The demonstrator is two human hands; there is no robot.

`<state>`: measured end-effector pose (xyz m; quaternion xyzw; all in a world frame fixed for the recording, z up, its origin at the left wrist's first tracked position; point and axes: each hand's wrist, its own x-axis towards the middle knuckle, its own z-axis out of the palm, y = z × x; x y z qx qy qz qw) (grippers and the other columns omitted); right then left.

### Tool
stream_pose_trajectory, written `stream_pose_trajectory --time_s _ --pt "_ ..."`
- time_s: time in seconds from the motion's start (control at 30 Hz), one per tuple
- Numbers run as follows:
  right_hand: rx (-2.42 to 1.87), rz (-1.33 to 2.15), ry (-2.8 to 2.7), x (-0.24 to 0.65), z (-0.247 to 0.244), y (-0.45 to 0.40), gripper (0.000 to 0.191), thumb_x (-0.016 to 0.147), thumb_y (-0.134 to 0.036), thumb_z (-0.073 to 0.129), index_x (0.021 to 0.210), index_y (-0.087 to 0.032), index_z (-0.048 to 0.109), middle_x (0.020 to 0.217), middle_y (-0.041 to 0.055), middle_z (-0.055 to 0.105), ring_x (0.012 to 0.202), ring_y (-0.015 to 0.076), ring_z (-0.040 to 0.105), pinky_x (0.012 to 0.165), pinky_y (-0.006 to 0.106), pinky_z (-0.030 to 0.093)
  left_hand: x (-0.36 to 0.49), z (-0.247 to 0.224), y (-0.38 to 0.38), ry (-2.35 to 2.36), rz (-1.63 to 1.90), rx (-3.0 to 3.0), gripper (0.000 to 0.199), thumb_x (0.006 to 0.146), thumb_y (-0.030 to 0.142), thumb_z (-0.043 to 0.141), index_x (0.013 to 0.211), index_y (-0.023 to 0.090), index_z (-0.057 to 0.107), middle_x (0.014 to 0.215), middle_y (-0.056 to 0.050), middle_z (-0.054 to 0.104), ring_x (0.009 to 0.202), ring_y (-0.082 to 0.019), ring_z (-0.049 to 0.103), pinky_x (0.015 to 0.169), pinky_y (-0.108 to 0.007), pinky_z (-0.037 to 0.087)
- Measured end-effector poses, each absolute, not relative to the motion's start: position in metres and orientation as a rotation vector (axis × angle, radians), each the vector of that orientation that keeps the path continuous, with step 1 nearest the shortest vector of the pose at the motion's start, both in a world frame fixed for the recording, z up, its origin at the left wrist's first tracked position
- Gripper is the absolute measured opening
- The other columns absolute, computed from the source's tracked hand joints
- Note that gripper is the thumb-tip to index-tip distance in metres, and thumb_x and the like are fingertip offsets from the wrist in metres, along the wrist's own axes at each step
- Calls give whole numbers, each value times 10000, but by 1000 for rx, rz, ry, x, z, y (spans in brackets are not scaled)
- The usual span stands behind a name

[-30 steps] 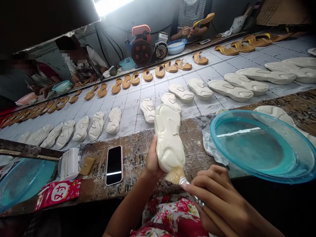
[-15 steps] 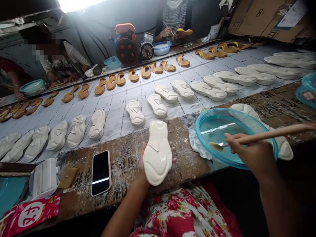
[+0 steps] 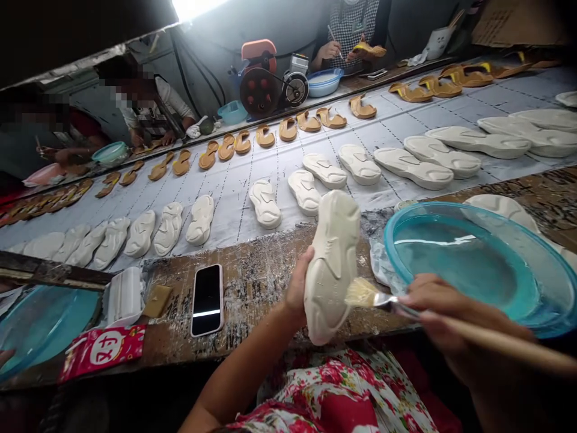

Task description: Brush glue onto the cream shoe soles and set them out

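Since half a second ago, our wooden-handled brush with pale bristles [image 3: 383, 300] has swung away from the large translucent blue plastic basin [image 3: 393, 252], and the off-white, moulded, foot-shaped sole [image 3: 331, 270] has been tilted so that more of its side shows. That sole is now just left of the basin, raised above the brown tape-covered cardboard worktop [image 3: 256, 270], with the bristles at its right edge. Our left hand [image 3: 298, 285] holds it, the thumb against its left edge; we cannot see the other fingers behind it. Our right hand [image 3: 455, 319], partly in front of the basin's near rim, has its fingers closed round the brush handle, somewhat blurred. Well left of the basin lie a black-screened phone with a pale pink rim [image 3: 207, 300], a small tan block [image 3: 157, 300] and a red pouch with a white emblem [image 3: 103, 350]. Beyond the basin and leftward we see a line of whitish moulded soles [image 3: 265, 204] on the white sheet, and farther beyond them, a line of tan curved sandal pieces [image 3: 265, 136].
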<state>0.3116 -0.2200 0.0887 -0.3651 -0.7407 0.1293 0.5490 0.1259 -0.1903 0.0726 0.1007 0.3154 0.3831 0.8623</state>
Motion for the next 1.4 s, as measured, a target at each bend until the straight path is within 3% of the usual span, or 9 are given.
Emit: stream_pose_trajectory --time_s 0.13,0.47,0.6,0.73,1.03,1.17,1.3,1.4 --pt "-598 357 -1825 277 100 -221 118 777 -122 487 867 -132 563 650 16 549 656 112 527 657 337 441 135 91 -201 613 823 255 598 809 519 425 1140 44 574 930 -139 670 950 -255 601 962 -358 381" --pt "-622 362 -1980 289 99 -235 101 755 -72 466 775 -146 532 583 -25 526 589 69 512 732 291 380 121 103 -205 731 842 404 612 802 569 392 1116 80 584 864 -105 660 839 -222 592 816 -315 425" --pt "-650 277 -1909 293 112 -235 99 814 -158 462 861 -148 549 626 10 555 649 107 532 757 327 383 119 105 -208 908 844 766 540 819 535 432 1115 111 586 968 -81 619 781 -156 523 741 -252 396" --pt "-695 242 -2030 290 125 -233 97 810 -140 493 859 -166 572 643 0 555 682 100 521 777 325 347 118 113 -211 1068 906 1053 429 855 458 431 1134 163 572 1064 -57 565 867 -156 484 767 -236 370" --pt "-739 112 -2036 261 122 -262 167 865 -114 441 860 -143 606 693 -5 592 779 80 540 814 291 313 124 105 -202 1035 1135 657 630 811 632 333 1162 139 506 949 -81 625 919 -225 564 797 -314 437" --pt "-836 212 -2060 259 118 -268 169 863 -97 443 874 -150 603 704 -4 585 800 91 542 840 326 306 125 112 -195 879 1263 352 698 806 648 191 1139 134 527 942 -108 637 936 -258 585 804 -374 457" --pt "-694 239 -1953 270 109 -263 85 794 -79 520 795 -129 589 633 1 534 719 90 490 779 339 341 123 123 -192 797 991 186 781 792 631 90 1114 107 573 1014 -159 626 1040 -305 549 855 -449 426" --pt "-785 244 -1862 278 106 -257 101 820 -133 474 784 -153 566 621 -4 524 683 81 474 795 355 372 124 126 -192 836 888 227 673 843 496 145 1087 66 601 1057 -176 616 1139 -315 491 930 -472 364"
